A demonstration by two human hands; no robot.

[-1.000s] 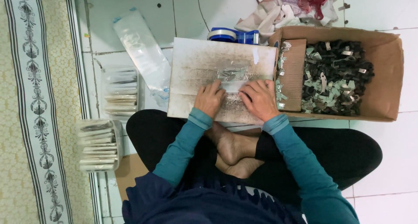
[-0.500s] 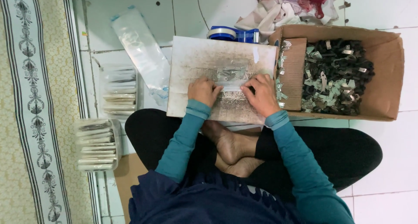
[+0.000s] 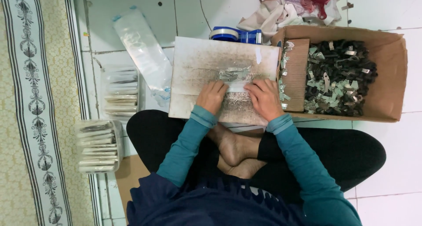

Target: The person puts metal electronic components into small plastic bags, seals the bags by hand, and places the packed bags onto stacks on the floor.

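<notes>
On the board [image 3: 198,67], hands barely shifted since a moment ago.
Left hand [image 3: 212,96] and right hand [image 3: 264,98] lie palm-down, fingers pinching a clear strip [image 3: 236,87]; metal bits [image 3: 234,73] at twelve o'clock.

I sit on a white tiled floor [image 3: 395,173] with dark grout lines. On my left runs a yellow patterned rug [image 3: 26,120] with a pale floral border.

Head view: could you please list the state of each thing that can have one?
Cardboard box: open, holding small metal pieces.
Board: flat on lap, metal pieces on it.
Left hand: pressing on board.
Right hand: pressing on board.
Tape dispenser: on floor.
</notes>
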